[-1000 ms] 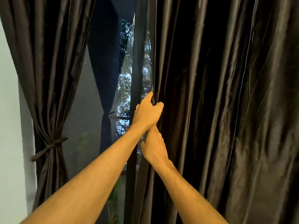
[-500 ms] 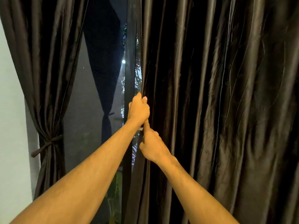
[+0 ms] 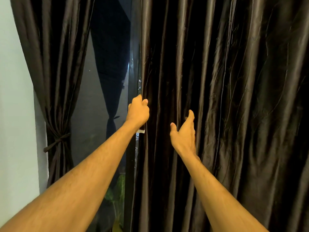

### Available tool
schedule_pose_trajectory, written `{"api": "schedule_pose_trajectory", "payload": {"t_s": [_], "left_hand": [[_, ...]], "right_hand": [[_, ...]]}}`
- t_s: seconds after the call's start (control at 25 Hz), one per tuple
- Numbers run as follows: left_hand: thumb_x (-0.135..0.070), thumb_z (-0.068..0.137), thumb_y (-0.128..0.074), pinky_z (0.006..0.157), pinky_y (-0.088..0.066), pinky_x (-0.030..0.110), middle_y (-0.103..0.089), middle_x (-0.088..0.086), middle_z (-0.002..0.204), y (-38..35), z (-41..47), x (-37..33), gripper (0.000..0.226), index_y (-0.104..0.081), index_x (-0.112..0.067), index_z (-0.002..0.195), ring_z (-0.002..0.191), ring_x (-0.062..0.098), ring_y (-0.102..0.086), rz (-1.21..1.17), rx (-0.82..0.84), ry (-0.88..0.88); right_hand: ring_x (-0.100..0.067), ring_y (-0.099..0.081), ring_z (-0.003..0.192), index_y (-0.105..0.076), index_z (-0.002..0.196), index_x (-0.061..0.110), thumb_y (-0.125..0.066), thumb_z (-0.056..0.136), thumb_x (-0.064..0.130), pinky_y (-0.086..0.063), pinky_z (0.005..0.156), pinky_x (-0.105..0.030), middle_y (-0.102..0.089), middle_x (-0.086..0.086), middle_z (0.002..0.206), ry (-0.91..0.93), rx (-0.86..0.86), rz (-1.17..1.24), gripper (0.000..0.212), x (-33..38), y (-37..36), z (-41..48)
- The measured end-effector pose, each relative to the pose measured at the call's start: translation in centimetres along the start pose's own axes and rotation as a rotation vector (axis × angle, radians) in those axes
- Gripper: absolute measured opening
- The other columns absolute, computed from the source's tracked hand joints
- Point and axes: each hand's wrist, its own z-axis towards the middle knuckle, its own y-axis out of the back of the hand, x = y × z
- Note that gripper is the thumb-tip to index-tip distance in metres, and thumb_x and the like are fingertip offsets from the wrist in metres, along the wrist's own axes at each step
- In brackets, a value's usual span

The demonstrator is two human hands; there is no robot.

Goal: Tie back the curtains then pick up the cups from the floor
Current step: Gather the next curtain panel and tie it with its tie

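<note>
A dark brown satin right curtain (image 3: 225, 97) hangs loose in long folds across most of the view. My left hand (image 3: 138, 111) grips its left edge at mid height, fingers curled round the fabric. Further right, my right hand (image 3: 184, 133) is open against the folds, thumb spread and fingers reaching into the cloth, holding nothing. At the left, the left curtain (image 3: 50, 64) is gathered and bound by a brown tie-back (image 3: 57, 142). No cups are in view.
A dark window frame post (image 3: 133, 72) stands between the curtains, with dark glass (image 3: 98, 131) to its left reflecting the tied curtain. A pale wall (image 3: 15, 114) fills the far left. Green plant leaves (image 3: 117, 190) show low behind the glass.
My right hand let go of the curtain edge below my left hand and moved right, opening against the folds. My left hand keeps its grip on the edge.
</note>
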Motion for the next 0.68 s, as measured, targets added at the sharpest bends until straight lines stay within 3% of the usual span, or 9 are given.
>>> {"api": "schedule_pose_trajectory", "payload": {"t_s": [0.12,0.2,0.32,0.44,0.56,0.68], "left_hand": [[-0.016,0.101,-0.036,0.059,-0.043,0.028,-0.054,0.009,0.083,-0.2,-0.3,-0.4,0.02,-0.055,-0.008,0.101,0.066,0.013,-0.049,0.011,-0.013,0.014],[-0.017,0.101,-0.037,0.066,-0.048,0.032,-0.062,0.014,0.094,-0.5,-0.5,-0.5,0.022,-0.057,-0.008,0.107,0.076,0.018,-0.056,0.0,-0.017,0.032],[-0.017,0.1,-0.039,0.077,-0.049,0.039,-0.063,0.017,0.103,-1.6,-0.7,-1.2,0.022,-0.056,-0.005,0.106,0.089,0.026,-0.06,0.005,0.001,0.038],[-0.011,0.098,-0.038,0.072,-0.044,0.039,-0.06,0.022,0.097,-2.6,-0.7,-1.9,0.02,-0.051,0.004,0.1,0.082,0.025,-0.052,0.038,0.048,0.032],[-0.009,0.096,-0.037,0.074,-0.044,0.039,-0.06,0.021,0.101,-2.4,-0.1,-1.9,0.022,-0.052,0.004,0.106,0.085,0.024,-0.051,0.01,0.126,0.081],[-0.011,0.092,-0.039,0.069,-0.038,0.033,-0.056,0.013,0.09,-1.9,-0.2,-2.7,0.017,-0.051,-0.001,0.097,0.085,0.026,-0.049,-0.033,0.19,0.099]], "right_hand": [[-0.023,-0.062,0.108,-0.008,0.155,0.025,-0.041,0.096,0.003,-0.053,0.092,-0.037,-0.058,-0.009,0.127,0.035,0.128,-0.067,0.071,0.0,0.0,-0.2],[-0.023,-0.064,0.099,-0.004,0.155,0.028,-0.042,0.091,-0.005,-0.057,0.083,-0.037,-0.059,-0.01,0.127,0.069,0.226,-0.086,0.081,0.6,-0.6,-1.1],[-0.029,-0.061,0.11,-0.006,0.156,0.027,-0.042,0.084,-0.008,-0.053,0.088,-0.04,-0.054,-0.012,0.136,0.172,0.331,-0.098,0.087,2.1,-2.0,-2.2],[-0.032,-0.057,0.116,-0.011,0.155,0.021,-0.046,0.082,-0.005,-0.049,0.093,-0.041,-0.054,-0.015,0.135,0.202,0.351,-0.135,0.085,2.7,-2.9,-2.2],[-0.03,-0.056,0.119,-0.006,0.154,0.023,-0.046,0.081,-0.005,-0.05,0.094,-0.045,-0.049,-0.011,0.142,0.242,0.337,-0.213,0.088,2.3,-3.4,-2.4],[-0.028,-0.058,0.118,-0.005,0.154,0.024,-0.045,0.085,-0.003,-0.05,0.091,-0.042,-0.049,-0.006,0.143,0.264,0.311,-0.26,0.084,2.2,-3.8,-2.5]]}}
